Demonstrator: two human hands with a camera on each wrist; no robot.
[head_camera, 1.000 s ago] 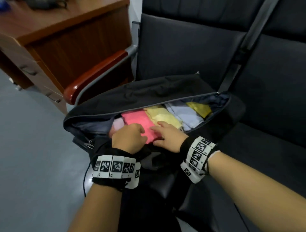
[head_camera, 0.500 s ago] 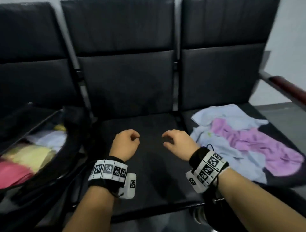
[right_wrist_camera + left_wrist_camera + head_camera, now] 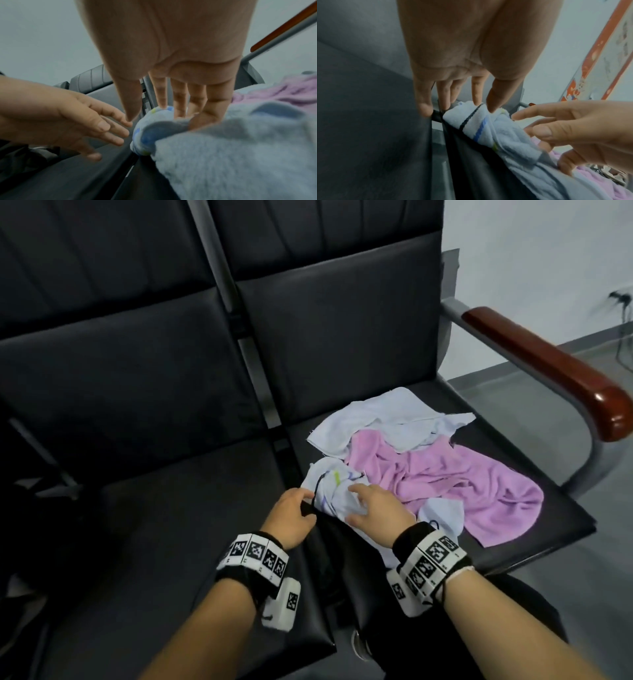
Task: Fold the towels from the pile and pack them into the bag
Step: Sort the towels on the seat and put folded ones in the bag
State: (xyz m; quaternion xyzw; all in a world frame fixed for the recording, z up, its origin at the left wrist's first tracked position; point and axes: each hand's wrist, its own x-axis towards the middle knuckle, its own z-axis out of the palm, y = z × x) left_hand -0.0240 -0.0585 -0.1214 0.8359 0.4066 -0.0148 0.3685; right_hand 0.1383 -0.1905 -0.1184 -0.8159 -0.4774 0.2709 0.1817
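a row of black padded seats [image 3: 164, 508] joined by a dark metal frame, backrests rising behind, under dim, cool light. on the rightmost seat [image 3: 534, 474], a loose pile of towels: a pink towel [image 3: 479, 474] crumpled across the middle, pale white-blue ones above and below it, and a white striped towel [image 3: 334, 487] bunched at the seat's left edge, right beside the gap between the two seats. at the far right, a curved grey metal arm topped with a glossy reddish-brown wooden armrest [image 3: 548, 371]. beyond it, a pale wall [image 3: 548, 251] and a strip of grey floor [image 3: 599, 508], with a wall socket and cable, blurred, near the corner. left hand [image 3: 291, 517] at the seam between the seats, fingers [image 3: 443, 94] straight and slightly apart, tips just reaching the rolled end of the striped towel, not closed round it. right hand [image 3: 380, 508] lying on top of the same towel, fingers [image 3: 178, 100] stretched out and spread, pressing into the cloth without pinching it. tracking bands with black-and-white markers on both wrists. at the far left edge, something dark in shadow; cannot tell whether it is the bag.
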